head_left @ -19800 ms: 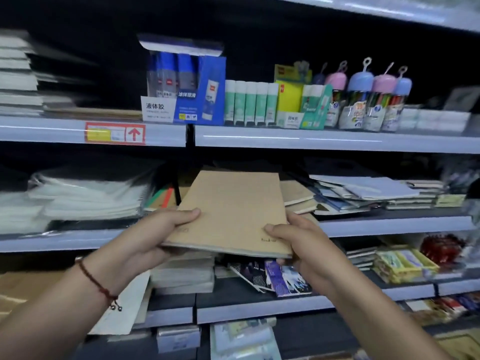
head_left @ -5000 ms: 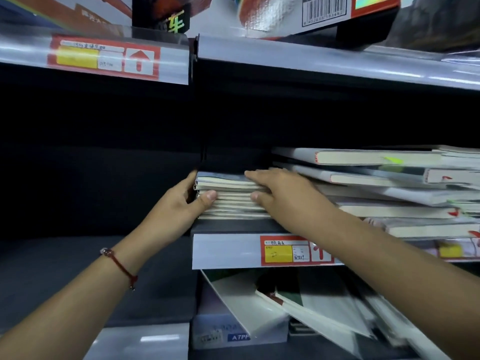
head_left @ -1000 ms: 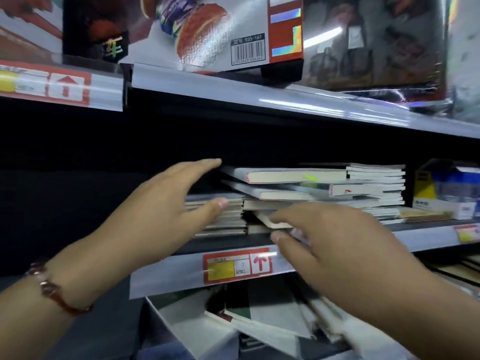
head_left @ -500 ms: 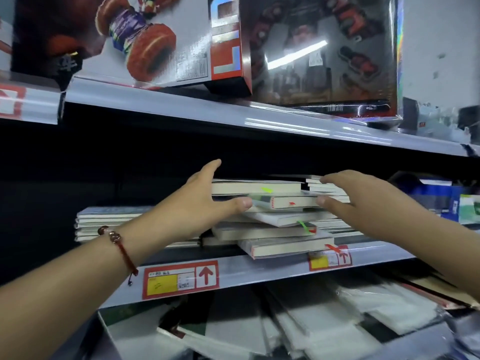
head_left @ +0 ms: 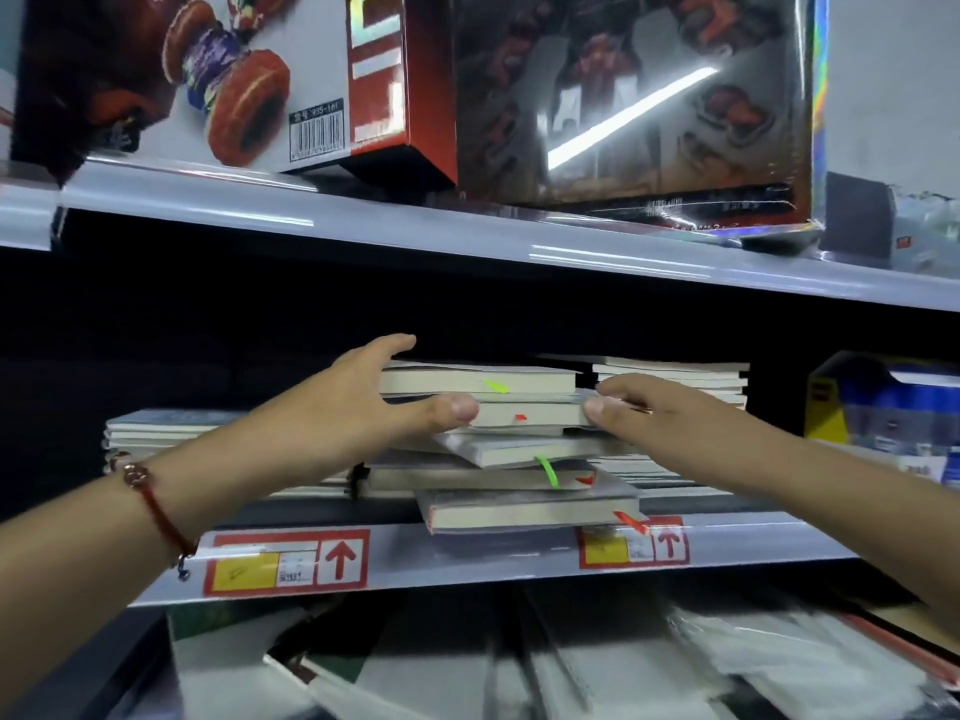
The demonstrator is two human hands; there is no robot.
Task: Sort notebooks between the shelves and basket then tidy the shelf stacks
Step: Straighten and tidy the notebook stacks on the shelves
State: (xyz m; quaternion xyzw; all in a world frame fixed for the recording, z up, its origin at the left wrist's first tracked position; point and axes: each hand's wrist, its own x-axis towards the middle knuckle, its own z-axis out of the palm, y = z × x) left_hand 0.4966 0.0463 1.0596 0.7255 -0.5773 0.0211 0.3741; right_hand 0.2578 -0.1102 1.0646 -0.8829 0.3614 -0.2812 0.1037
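Two bare hands frame the middle stack (head_left: 498, 433) of thick, soft-cover notebooks on the grey shelf (head_left: 467, 556). The left hand (head_left: 358, 407) cups the stack's left end: its fingers lie straight and close together over the top cover, its thumb (head_left: 447, 407) stretched along the pale page edges of the second book. The right hand (head_left: 660, 423) pinches the right corner of that second book, thumb in front and curled fingers above. The stack holds about five books, skewed so their corners fan out; the lowest (head_left: 524, 509) juts past the shelf's front lip. Paper-white page blocks show at their near edges, with two green ribbons and three small red tabs poking out. One flatter pile (head_left: 171, 433) of thin notebooks sits to the left, partly behind the left wrist, which wears a red cord bracelet (head_left: 150, 496). Another neat pile (head_left: 675, 381) stands right of the middle stack and farther back, just behind the right fingers. Two red-framed price labels, left (head_left: 288, 561) and right (head_left: 634, 545), each with a yellow patch and an up arrow, sit on the glossy shelf edge. At far right is one blue-and-yellow carton (head_left: 883, 407). On the shelf above stand two glossy toy boxes, one (head_left: 234, 80) printed with red wheels, one (head_left: 639, 106) fronted with reflective clear film. Below lie blurred, plastic-wrapped books (head_left: 519, 662), too smeared to count
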